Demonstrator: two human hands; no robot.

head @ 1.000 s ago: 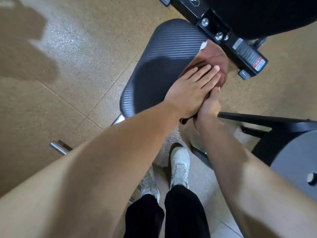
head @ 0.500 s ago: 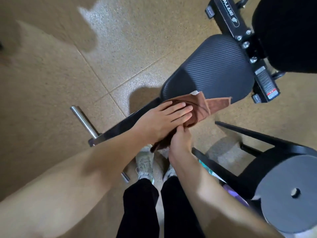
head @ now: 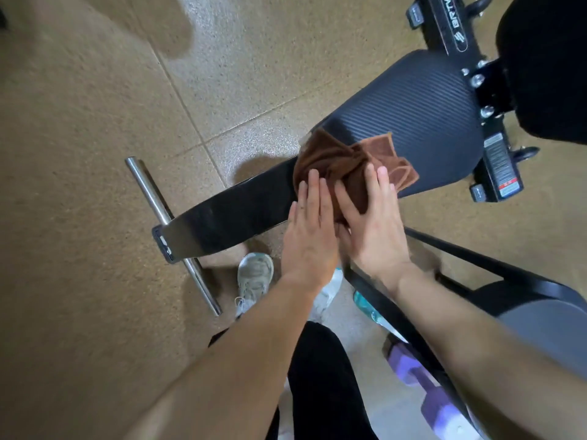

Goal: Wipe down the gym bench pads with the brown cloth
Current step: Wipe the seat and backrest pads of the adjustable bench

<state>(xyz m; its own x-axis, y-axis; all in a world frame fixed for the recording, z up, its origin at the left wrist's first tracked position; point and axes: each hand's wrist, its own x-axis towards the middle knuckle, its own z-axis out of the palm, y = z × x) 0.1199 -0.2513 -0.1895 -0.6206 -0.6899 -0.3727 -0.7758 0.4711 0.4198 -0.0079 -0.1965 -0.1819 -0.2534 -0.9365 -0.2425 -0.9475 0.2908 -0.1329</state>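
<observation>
The black ribbed seat pad [head: 422, 119] of the gym bench lies ahead of me, with a second black pad [head: 546, 58] at the top right. A bunched brown cloth [head: 336, 160] rests on the near end of the seat pad, over the frame. My left hand [head: 309, 230] lies flat against the cloth's near left side, fingers straight. My right hand [head: 374, 223] grips the cloth from the right, its fingers wrapped over the folds.
The bench's black frame arm [head: 228, 217] runs left to a steel foot bar [head: 168, 230] on the tan floor. A black stool [head: 540, 312] stands at the right, with a purple dumbbell [head: 422, 389] beneath it. My shoes and black trousers are below.
The cloth has slid down to the near end of the seat pad and bunched up. My right hand came from beneath onto the cloth; my left hand shifted to its left side.
</observation>
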